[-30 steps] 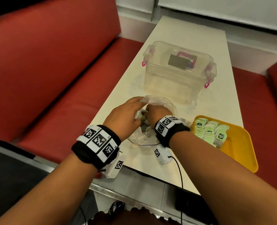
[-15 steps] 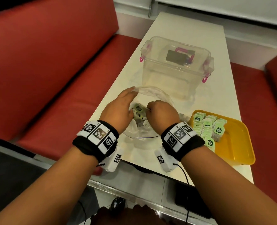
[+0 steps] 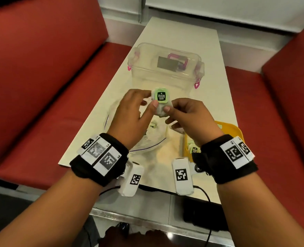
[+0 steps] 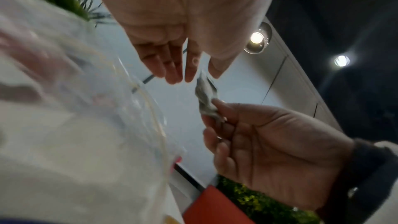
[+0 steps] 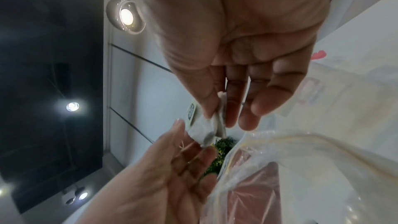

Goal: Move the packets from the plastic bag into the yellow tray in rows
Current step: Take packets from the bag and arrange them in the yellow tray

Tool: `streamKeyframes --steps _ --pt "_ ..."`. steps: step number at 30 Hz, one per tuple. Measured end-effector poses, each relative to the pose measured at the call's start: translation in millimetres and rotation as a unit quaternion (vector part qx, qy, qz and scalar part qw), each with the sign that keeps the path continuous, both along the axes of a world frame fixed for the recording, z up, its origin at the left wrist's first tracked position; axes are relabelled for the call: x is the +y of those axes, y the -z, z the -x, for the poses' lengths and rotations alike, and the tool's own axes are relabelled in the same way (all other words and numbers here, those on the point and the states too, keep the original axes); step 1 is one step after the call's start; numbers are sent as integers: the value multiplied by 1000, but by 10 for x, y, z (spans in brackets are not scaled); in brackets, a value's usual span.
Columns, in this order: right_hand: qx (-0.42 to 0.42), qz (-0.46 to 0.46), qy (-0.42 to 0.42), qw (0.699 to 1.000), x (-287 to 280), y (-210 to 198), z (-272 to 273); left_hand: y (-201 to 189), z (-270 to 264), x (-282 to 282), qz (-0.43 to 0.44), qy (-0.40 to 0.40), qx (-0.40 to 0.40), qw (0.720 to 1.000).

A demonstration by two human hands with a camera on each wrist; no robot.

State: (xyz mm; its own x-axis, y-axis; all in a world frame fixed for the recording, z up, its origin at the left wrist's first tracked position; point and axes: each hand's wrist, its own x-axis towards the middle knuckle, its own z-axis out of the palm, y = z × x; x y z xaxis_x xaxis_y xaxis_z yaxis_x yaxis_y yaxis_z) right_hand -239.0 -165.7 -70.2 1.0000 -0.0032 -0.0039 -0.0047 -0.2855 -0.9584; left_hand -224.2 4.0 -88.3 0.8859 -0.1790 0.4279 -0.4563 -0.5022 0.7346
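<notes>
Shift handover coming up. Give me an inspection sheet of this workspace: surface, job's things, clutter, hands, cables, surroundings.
Surface: white table, narrow, between red seats.
Job's things: tea packet with green tag, held up above the plastic bag; the bag lies open on the table; yellow tray on the right, green-tagged packets in it, mostly hidden by the wrist.
Clutter: clear lidded box with pink latches, behind the bag.
Hands: left hand and right hand both pinch the packet.
Cables: black cable runs from the right wrist unit over the table's near edge.
Surroundings: red bench seat; white wall behind.
</notes>
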Motion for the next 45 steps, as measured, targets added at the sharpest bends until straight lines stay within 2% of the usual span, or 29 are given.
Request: streamKeyframes --steps 3,6,12,17,26,34,39,45 --pt "4 -10 5 1000 -124 5 62 -4 36 -273 97 61 113 987" --pt "3 17 24 1000 -241 56 143 100 16 -425 178 84 163 967" --pt "-23 59 96 993 -508 113 257 212 72 -618 185 127 215 951" --pt "-28 62 105 992 -621 126 347 228 124 -744 179 143 227 947" --pt "-20 12 140 990 -744 189 451 263 150 -790 194 146 240 940" --pt "-44 21 175 983 -869 235 429 281 129 -739 175 144 224 948" --pt "-49 58 166 983 -915 223 419 292 89 -702 92 131 175 971" --pt "-43 170 97 980 -894 138 427 317 40 -754 44 134 157 978"
